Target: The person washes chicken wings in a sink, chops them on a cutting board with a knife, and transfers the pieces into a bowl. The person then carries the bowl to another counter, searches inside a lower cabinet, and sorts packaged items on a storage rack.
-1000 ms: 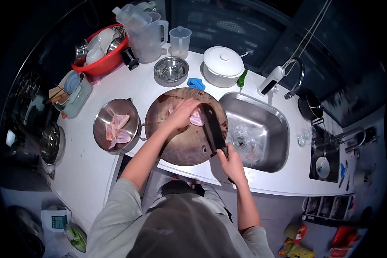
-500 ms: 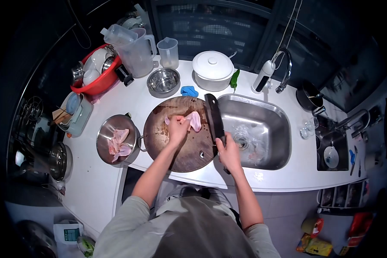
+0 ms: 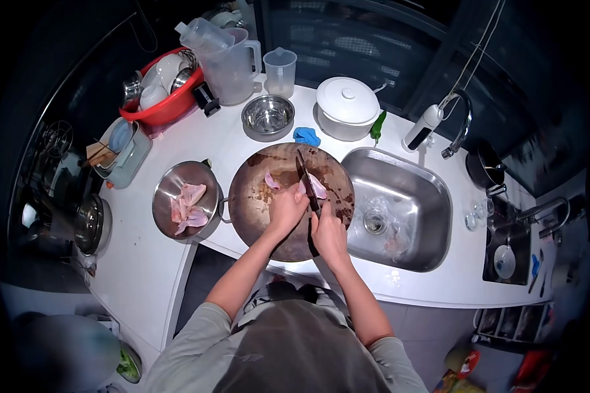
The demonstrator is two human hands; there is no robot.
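A raw chicken wing lies on the round wooden chopping board. My left hand is closed with its fingertips at the wing's near left end, seeming to pinch it; the fingers partly hide that end. In my right hand is the handle of a cleaver, its blade turned edge-down across the wing, close beside my left fingers. Whether the edge touches the meat I cannot tell. A smaller chicken piece sits on the board to the left.
Left of the board, a steel pot holds several chicken pieces. A steel sink adjoins on the right. Behind are a steel bowl, a blue cloth, a white lidded pot, a green pepper and a red basin.
The cleaver has moved left from the board's right edge and now stands over the wing. My left hand has shifted to the wing's near end. The camera view has moved slightly.
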